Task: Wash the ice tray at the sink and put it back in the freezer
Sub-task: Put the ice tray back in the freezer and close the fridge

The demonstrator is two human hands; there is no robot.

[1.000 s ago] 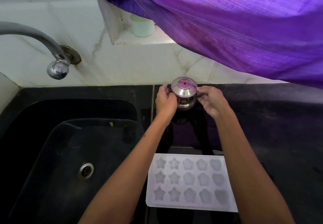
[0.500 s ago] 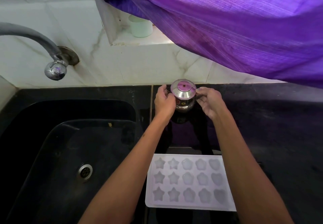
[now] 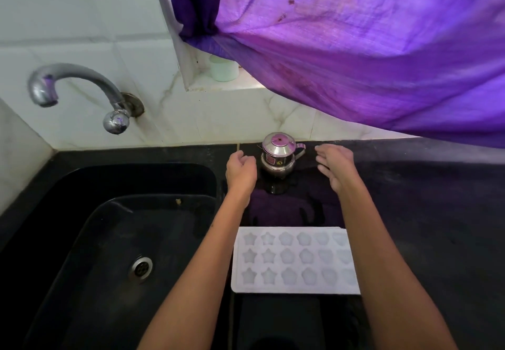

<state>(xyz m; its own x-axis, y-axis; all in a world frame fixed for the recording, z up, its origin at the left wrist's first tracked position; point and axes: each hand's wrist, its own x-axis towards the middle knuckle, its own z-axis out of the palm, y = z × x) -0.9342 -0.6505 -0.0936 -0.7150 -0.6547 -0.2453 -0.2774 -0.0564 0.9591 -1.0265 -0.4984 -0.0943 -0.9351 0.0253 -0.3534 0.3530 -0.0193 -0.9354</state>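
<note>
Along the back of the black bench (image 3: 426, 186), under white marble tiles and a purple curtain (image 3: 355, 49), a small steel pot (image 3: 278, 155) stands between two loosely open hands, left hand (image 3: 240, 166) and right hand (image 3: 334, 165), neither holding anything; the white ice tray (image 3: 292, 261) lies flat nearer the front edge, just right of the black sink (image 3: 109, 240); a steel tap (image 3: 82, 90) juts from the wall above the basin.

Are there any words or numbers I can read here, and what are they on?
"5": possibly, on a small round dark sticker on the steel pot; too small to be sure.
Red label beside it: too blurred to read.
Ice tray, tap, cup: no writing.
</note>
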